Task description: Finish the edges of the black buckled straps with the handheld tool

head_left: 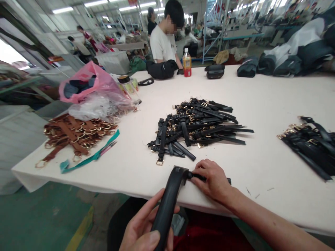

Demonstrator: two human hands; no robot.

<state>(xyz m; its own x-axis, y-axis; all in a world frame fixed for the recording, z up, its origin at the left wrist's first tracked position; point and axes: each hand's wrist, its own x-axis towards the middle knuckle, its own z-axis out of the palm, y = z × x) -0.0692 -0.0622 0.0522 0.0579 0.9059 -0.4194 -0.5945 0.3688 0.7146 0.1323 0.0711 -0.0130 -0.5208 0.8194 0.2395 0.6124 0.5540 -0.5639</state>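
My left hand (146, 223) is wrapped round the handle of a black electric clipper (169, 198), its head raised towards the table's front edge. Beside that head, my right hand (210, 179) pinches a short black strap (198, 176), its tail (229, 181) showing past my fingers. The strap's near end meets or lies just behind the clipper's head; I cannot tell if they touch. Farther in lies a heap of black buckled straps (199, 122) with gold-coloured buckles and loose threads.
Brown straps with rings (75, 132), a teal ribbon (89, 157) and a pink bag (91, 83) lie left. More black straps (311, 143) are at right. A bottle (186, 62), a black case (214, 71) and rolled dark fabric (247, 67) line the far edge, near another person (163, 43).
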